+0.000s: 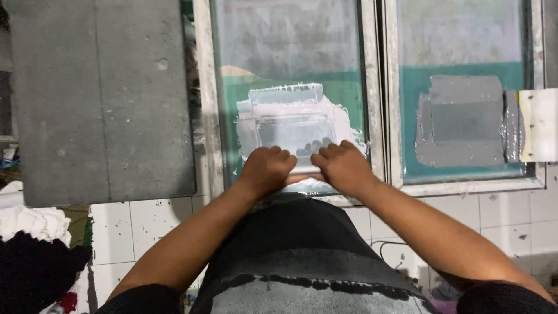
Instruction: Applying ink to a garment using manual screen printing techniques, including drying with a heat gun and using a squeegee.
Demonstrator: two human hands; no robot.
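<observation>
We stand over a screen [289,87] in a pale frame [204,104], both fists on a squeegee [302,170] at its near edge. Our left hand [266,170] is clenched over the handle's left part, our right hand [344,167] clenched over its right part, knuckles almost meeting, likely so the pressure spreads evenly across the blade. The squeegee itself is mostly hidden under the fingers; only a short pale strip shows between and below them. White ink [293,119] lies in a thick smear on the green mesh just beyond the hands, banked around a clearer rectangle. A second screen [465,116] sits just to the right, its mesh carrying a grey patch [462,122], with a white-smeared tool [539,125] resting on its right edge, within reach. To the left a bare grey board [102,99] lies level with the frames. Below are white tiles [145,221] and a heap of cloth [35,256], white and dark
</observation>
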